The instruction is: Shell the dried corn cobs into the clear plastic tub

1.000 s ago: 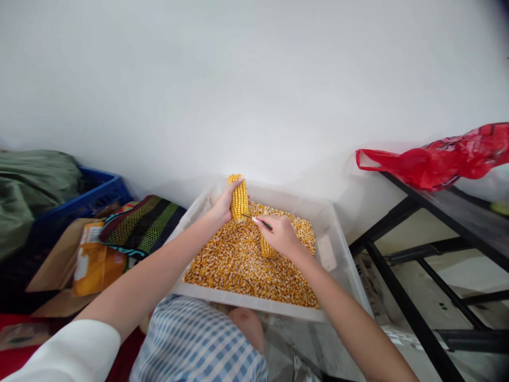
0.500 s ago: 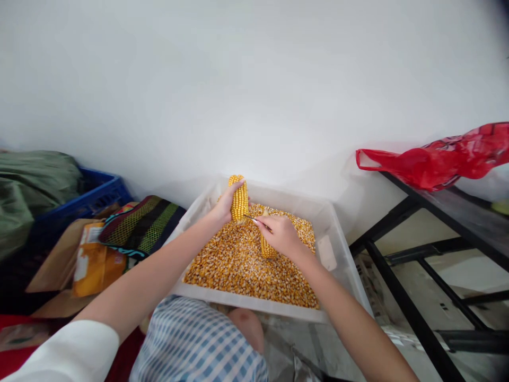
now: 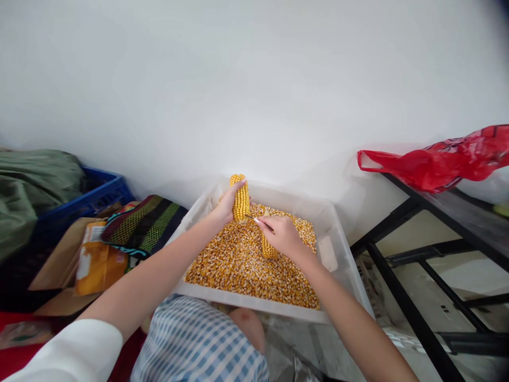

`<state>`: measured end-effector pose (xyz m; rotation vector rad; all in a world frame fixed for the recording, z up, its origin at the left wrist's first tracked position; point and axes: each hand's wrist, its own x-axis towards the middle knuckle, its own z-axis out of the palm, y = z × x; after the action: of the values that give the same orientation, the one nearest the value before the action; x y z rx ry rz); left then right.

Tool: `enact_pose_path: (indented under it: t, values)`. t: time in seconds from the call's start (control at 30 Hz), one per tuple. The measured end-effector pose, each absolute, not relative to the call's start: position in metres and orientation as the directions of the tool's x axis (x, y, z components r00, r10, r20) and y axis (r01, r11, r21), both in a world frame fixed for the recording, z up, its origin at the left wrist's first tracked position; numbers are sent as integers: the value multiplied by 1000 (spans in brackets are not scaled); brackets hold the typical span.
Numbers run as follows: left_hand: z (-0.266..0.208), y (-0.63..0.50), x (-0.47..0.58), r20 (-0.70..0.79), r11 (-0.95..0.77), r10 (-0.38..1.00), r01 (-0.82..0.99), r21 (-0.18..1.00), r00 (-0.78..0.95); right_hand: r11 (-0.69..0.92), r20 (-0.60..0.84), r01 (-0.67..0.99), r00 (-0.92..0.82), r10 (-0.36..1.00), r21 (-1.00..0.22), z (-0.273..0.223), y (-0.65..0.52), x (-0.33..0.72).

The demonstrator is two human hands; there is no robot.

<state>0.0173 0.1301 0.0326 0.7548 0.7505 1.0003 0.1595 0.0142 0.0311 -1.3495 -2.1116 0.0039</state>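
Observation:
My left hand point(image 3: 228, 205) is wrapped round a yellow corn cob point(image 3: 240, 199), held nearly upright above the far part of a white plastic bin point(image 3: 342, 233). Between the fingers of my right hand point(image 3: 280, 232) is a thin, dark, pointed tool point(image 3: 250, 217), its tip at the cob's lower end. I cannot make out the tool's exact kind. A second corn cob point(image 3: 269, 248) lies on the loose corn kernels point(image 3: 238, 265) in the bin, partly covered by my right hand.
On the left are a blue crate point(image 3: 107, 185) with a green bag point(image 3: 35, 196), a striped mesh pouch point(image 3: 145, 225) and an orange packet point(image 3: 101, 260). To the right, a red plastic bag point(image 3: 437, 162) lies on a black metal frame point(image 3: 401, 297). A white wall point(image 3: 254, 90) rises behind the bin.
The view has shifted very slightly. Both hands keep their holds, and the tool's tip stays at the lower end of the cob.

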Motion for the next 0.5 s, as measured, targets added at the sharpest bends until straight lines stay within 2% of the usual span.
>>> enact_pose_path:
  t: [0.5]
  values:
    - [24, 125, 25, -34, 103, 979, -349, 931, 199, 392, 402, 888, -277, 873, -239, 22, 15, 148]
